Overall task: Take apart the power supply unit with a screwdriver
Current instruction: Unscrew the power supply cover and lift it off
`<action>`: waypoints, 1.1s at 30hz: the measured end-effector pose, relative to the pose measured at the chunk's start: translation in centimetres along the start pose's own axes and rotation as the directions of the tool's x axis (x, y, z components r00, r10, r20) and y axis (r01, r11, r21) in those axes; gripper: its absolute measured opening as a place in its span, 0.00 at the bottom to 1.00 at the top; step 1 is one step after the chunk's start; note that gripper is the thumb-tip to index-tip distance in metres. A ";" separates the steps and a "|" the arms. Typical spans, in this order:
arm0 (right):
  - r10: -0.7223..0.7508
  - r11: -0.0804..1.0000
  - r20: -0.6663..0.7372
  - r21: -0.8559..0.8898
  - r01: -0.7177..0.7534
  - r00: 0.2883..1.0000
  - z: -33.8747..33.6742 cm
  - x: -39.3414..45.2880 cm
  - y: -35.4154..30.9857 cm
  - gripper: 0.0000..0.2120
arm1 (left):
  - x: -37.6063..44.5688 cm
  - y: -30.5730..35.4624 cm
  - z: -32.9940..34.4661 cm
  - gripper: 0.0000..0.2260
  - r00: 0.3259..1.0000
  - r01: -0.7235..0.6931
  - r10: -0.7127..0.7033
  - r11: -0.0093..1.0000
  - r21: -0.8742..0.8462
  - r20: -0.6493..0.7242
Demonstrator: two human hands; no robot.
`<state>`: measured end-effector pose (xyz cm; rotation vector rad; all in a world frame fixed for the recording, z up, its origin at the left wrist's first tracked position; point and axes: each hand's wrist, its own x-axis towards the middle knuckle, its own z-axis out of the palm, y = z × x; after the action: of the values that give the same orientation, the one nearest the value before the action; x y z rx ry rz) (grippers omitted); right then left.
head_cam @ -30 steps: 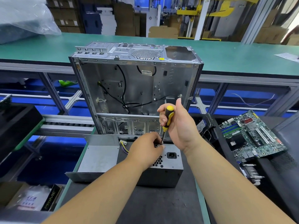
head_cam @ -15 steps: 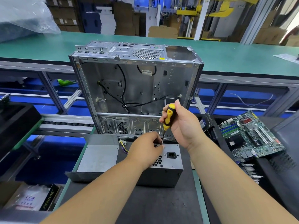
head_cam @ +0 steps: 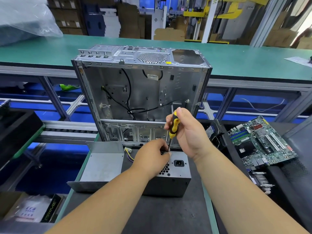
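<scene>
Technician: At centre of the dark work mat [head_cam: 168, 215], where does the power supply unit [head_cam: 175, 174] sit?

Inspector: It rests flat on the mat, with its perforated rear panel and power socket [head_cam: 179, 163] facing up. Its upper edge lies just in front of the empty computer case [head_cam: 141, 92], which stands upright at 12 o'clock from the unit.

Technician: State of the right hand [head_cam: 189, 132]?

Inspector: Clenched around the yellow-and-black handle of the screwdriver [head_cam: 173, 125], thumb on top. The tool stands nearly upright. Its shaft runs down toward 6 o'clock, to the unit's upper edge.

Technician: State of the left hand [head_cam: 152, 159]?

Inspector: It lies on the unit's vent grille. Its fingertips [head_cam: 166, 153] are pinched together at the lower end of the shaft. Whether they grip the shaft or a screw cannot be told; the contact point is hidden by the fingers.

Technician: Position of the unit relative to the grip?

Inspector: The unit is directly below the right hand, at 6 o'clock from the handle. The socket is at 4 o'clock from the shaft tip.

Technician: Adjacent parts?

Inspector: A grey metal cover panel [head_cam: 101, 166] lies at 9 o'clock, touching the unit's side. A coloured wire bundle [head_cam: 129, 153] emerges between them. A motherboard [head_cam: 260, 142] lies tilted at 3 o'clock, well apart.
</scene>
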<state>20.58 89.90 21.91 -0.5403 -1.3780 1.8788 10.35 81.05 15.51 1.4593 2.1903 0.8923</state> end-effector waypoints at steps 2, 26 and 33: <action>0.021 1.000 -0.031 -0.006 -0.021 0.999 0.1 0.0 -0.2 0.16 | 0.0 0.0 0.0 0.05 1.000 0.001 -0.001 1.000 -0.009 0.002; 0.077 0.995 -0.176 -0.048 -0.087 0.981 0.9 -0.8 -0.5 0.31 | -0.3 0.1 0.1 0.04 1.000 0.000 0.000 1.000 -0.007 -0.002; 0.000 0.999 -0.091 0.047 0.004 0.996 1.3 -1.8 -0.2 0.23 | -0.2 0.0 0.1 0.06 1.000 -0.005 0.005 1.000 0.015 -0.002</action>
<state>20.90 87.71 22.37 -0.5935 -1.2717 1.8571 10.52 80.88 15.45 1.4715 2.2000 0.8812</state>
